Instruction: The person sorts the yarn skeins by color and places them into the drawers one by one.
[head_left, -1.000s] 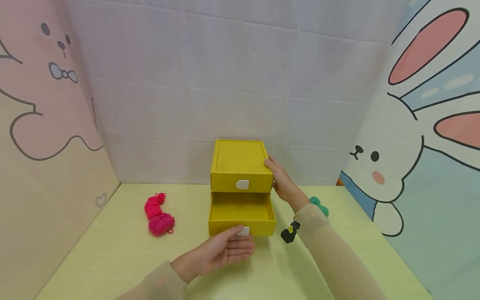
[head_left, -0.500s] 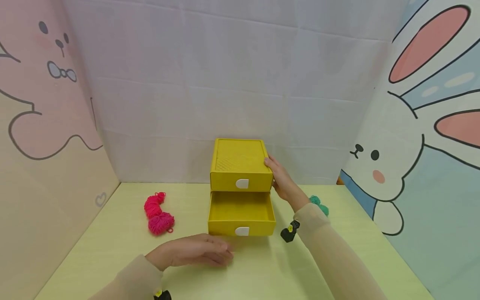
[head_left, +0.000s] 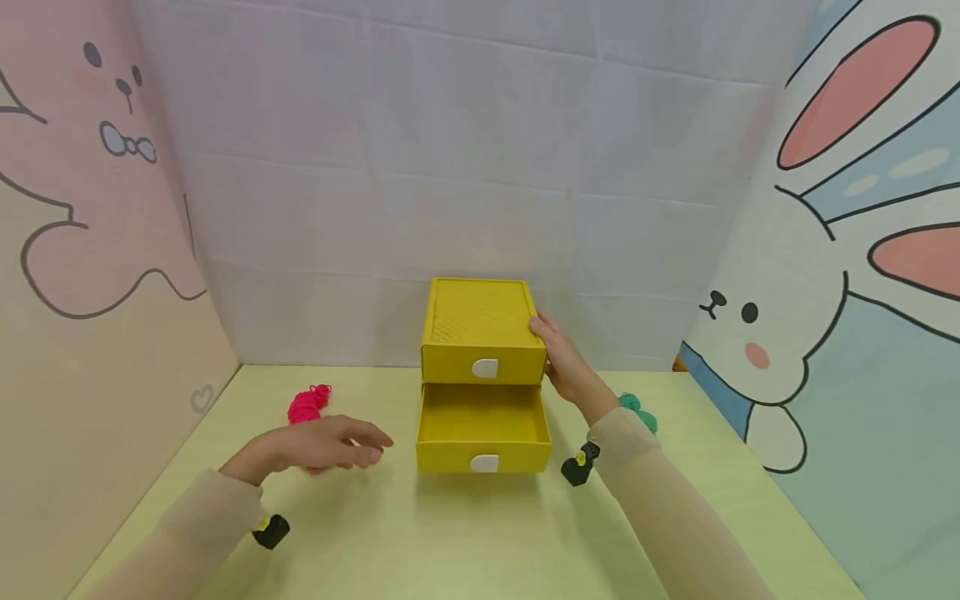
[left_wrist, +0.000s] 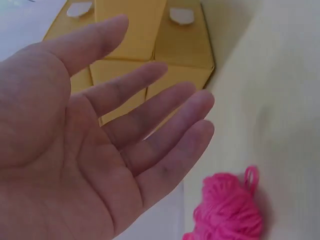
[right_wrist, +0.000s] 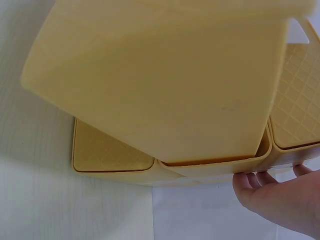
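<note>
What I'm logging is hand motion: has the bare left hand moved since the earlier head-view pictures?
Yes: the left hand has moved leftward, away from the open yellow plastic drawer, now partly hiding the pink yarn bundle.

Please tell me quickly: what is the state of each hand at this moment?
Left hand: open, fingers relaxed, holding nothing.
Right hand: holding the yellow drawer unit at its side, thumb over the top edge.
</note>
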